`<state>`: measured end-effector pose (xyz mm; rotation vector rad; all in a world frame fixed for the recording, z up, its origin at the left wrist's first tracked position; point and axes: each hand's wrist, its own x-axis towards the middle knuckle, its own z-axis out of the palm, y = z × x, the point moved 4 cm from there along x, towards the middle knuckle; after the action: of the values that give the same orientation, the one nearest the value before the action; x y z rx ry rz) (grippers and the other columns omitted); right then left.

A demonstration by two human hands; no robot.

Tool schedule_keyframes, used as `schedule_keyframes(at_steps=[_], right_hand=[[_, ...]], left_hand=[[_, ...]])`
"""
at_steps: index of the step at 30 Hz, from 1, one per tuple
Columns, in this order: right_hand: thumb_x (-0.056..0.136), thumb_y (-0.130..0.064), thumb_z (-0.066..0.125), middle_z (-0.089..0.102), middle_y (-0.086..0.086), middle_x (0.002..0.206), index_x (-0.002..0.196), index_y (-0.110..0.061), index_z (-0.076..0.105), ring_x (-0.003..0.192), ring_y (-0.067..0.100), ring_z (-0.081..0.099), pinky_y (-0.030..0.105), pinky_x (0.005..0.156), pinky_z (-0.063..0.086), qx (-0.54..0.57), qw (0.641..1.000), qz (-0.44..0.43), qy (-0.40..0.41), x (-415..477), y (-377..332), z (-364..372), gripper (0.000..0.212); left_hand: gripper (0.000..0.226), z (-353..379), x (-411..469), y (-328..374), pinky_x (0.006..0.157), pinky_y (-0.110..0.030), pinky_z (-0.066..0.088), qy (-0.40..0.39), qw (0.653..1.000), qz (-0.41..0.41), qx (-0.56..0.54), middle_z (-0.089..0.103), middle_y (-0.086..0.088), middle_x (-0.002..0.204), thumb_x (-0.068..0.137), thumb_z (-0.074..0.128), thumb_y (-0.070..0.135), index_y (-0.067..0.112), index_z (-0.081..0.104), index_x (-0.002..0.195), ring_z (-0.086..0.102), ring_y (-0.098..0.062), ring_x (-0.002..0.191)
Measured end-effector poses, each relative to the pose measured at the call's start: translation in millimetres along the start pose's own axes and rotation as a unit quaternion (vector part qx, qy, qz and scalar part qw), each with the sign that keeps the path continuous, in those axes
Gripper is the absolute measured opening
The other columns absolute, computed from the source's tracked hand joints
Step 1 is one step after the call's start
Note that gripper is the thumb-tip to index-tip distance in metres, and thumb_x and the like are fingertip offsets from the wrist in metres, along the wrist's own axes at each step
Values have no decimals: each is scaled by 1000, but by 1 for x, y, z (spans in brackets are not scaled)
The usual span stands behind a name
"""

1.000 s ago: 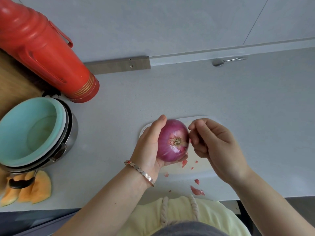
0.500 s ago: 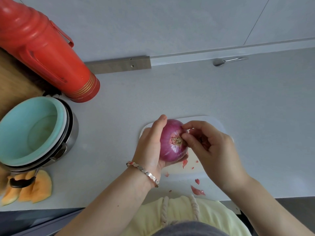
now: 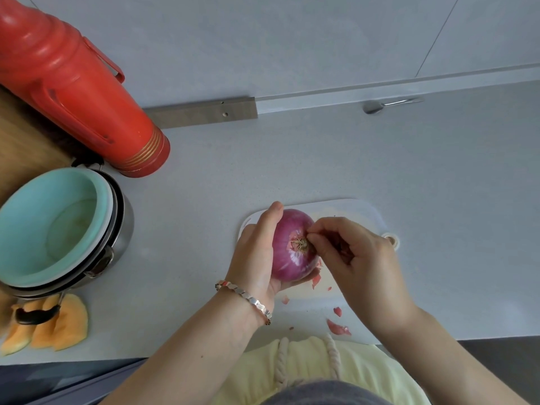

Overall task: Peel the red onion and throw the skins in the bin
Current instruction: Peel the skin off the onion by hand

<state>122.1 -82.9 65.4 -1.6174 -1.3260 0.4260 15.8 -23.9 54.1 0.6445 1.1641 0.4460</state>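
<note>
The red onion [image 3: 292,247] is held just above the white board [image 3: 365,211], near the worktop's [image 3: 438,171] front edge. My left hand [image 3: 257,258] wraps round it, with its root tuft facing up at me. My right hand [image 3: 353,258], touching from the right, pinches skin at that root, so I'd peel rightward.

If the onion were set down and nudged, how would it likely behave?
The onion looks round, so it would probably roll. Its glossy skin suggests it may slip in a loose grip. Held whole in the left hand, it seems firm, not floppy.
</note>
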Motion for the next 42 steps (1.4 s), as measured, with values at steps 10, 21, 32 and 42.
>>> schedule_keyframes(at_steps=[10, 21, 32, 42], right_hand=[[82, -21, 60, 58, -24, 85, 96, -22, 61, 75, -17, 55, 0, 68, 39, 52, 997, -38, -34, 5, -2, -4, 14], [84, -14, 61, 57, -13, 76, 96, -13, 66, 71, -17, 48, -3, 65, 33, -8, 996, -78, -41, 4, -4, -6, 13], [83, -12, 58, 48, -20, 75, 87, -6, 66, 66, -19, 43, -3, 63, 30, -9, 995, -93, -33, 6, -8, -7, 11], [79, -30, 60, 50, -29, 68, 97, -26, 56, 57, -10, 49, -2, 60, 33, 33, 998, -19, -54, 6, -6, -5, 19]], left_hand=[[41, 4, -3, 4, 61, -39, 57, -35, 999, 29, -2, 66, -10, 71, 91, 45, 41, 16, 69, 68, 62, -23, 55], [45, 6, -6, 8, 54, -37, 56, -33, 999, 33, 0, 64, -10, 63, 91, 47, 41, 16, 69, 60, 60, -24, 51], [36, 4, -6, 10, 53, -39, 56, -23, 1000, 8, 8, 66, -11, 68, 88, 52, 42, 8, 66, 87, 62, -24, 52], [33, 0, -3, 7, 58, -41, 56, -21, 999, 16, 17, 68, -12, 83, 90, 49, 41, 14, 66, 83, 63, -27, 59]])
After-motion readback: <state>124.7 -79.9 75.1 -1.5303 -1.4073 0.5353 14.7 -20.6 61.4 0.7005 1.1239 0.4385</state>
